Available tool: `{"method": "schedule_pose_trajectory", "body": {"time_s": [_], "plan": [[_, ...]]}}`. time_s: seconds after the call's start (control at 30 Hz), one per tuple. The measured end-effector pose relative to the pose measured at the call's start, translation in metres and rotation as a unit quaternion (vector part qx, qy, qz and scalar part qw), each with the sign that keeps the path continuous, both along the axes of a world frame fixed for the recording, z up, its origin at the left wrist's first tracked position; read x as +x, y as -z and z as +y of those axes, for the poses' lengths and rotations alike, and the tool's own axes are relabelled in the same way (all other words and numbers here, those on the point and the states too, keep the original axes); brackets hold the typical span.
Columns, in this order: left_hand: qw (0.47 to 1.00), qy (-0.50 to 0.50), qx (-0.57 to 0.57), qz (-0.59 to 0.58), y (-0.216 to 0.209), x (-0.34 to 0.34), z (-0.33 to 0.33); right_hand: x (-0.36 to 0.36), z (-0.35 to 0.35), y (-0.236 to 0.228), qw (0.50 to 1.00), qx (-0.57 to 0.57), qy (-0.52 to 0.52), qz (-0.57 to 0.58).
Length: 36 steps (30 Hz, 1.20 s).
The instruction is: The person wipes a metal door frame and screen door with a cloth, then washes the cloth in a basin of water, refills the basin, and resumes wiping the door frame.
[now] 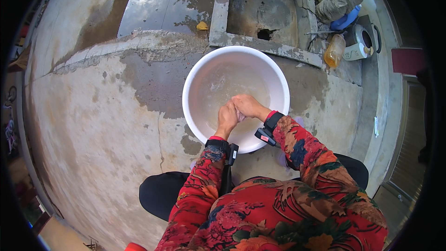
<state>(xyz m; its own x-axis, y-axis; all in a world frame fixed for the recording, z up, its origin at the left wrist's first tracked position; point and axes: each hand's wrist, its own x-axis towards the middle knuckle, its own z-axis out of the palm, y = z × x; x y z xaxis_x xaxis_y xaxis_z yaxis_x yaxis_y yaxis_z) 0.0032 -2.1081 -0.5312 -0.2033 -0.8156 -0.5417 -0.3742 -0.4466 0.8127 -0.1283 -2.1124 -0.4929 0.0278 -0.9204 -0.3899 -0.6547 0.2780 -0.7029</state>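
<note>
A wide, round white basin (189, 94) stands on the concrete before me, with cloudy water (223, 81) in it. Over the water, my left hand (227, 117) and my right hand (250, 106) are closed and pressed together near the basin's middle. Between them shows a bit of wrinkled pinkish cloth (240, 115); my fingers hide most of it. Both wrists carry black straps with small black devices, and my sleeves are red with a leaf pattern.
Beyond the basin is a square concrete trough (260, 4) with a drain hole. A puddle (158, 4) and a yellow leaf (202, 26) lie far left of it. At right stand an amber bottle (334, 51), a white bottle (354, 52) and a metal pot (361, 36) beside a wall.
</note>
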Motion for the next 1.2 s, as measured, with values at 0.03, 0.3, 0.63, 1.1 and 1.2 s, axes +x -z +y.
{"method": "schedule_pose_trajectory", "body": {"time_s": [0.03,0.3,0.63,1.1,1.2], "plan": [[0.997,-0.026,-0.07,-0.033,0.004,0.001,0.0,-0.013,-0.005,0.001,0.999,0.042,0.019,0.002],[0.976,-0.193,0.063,-0.077,0.035,0.04,-0.027,-0.052,-0.022,0.002,0.968,0.005,0.087,0.235],[0.961,-0.225,0.154,0.057,0.054,0.042,0.001,0.004,0.003,0.031,0.928,-0.008,-0.273,0.255],[0.919,-0.298,0.231,0.117,0.058,0.042,0.01,-0.011,0.001,0.022,0.971,0.039,-0.117,0.205],[0.886,-0.266,0.316,0.212,0.036,0.035,0.002,-0.016,-0.012,-0.007,0.99,0.102,-0.063,-0.072]]}}
